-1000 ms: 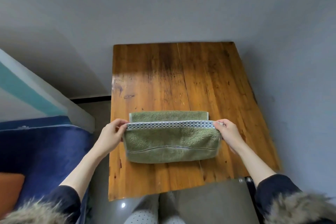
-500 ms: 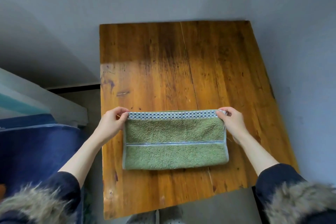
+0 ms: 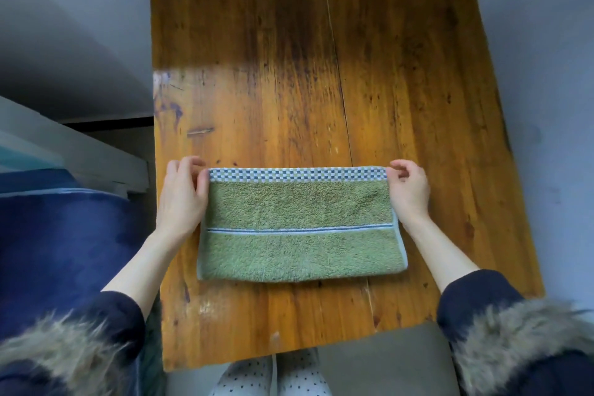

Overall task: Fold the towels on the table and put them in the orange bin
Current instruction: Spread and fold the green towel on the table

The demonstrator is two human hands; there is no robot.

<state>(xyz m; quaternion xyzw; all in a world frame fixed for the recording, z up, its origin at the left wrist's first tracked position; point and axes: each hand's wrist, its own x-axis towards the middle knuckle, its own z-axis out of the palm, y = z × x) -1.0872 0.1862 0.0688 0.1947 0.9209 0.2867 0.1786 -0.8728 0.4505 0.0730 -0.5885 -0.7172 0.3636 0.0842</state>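
Green towel point(image 3: 300, 228) lies folded flat on the bench point(image 3: 321, 74), a rectangle with its long side running between my two hands. Checkered blue-and-white border runs along the far edge, from one grip to the other. A thin blue stripe crosses the towel lower down, nearer to me than both grips. The fold line sits at the near edge, well short of the bench's near rim.

My left hand point(image 3: 183, 199) is at the towel's far left corner. Thumb rests against the end of the checkered border, fingers curled above it; whether this grip truly pinches the cloth or only touches it I cannot tell. Palm lies just outside the towel's left edge, over bare wood.

My right hand point(image 3: 408, 193) is at the far right corner. Thumb and forefinger are drawn together right at the border's end; the same doubt holds, closed on the cloth or merely beside it, I cannot tell. Heel of the hand overlaps the towel's right edge.

Beyond both grips the bench stretches away, worn orange-brown wood with dark stains and a seam down the middle. Outside my left grip, past the bench edge, dark blue fabric point(image 3: 64, 251). Fur-trimmed dark sleeves point(image 3: 482, 309) cover both forearms near me.
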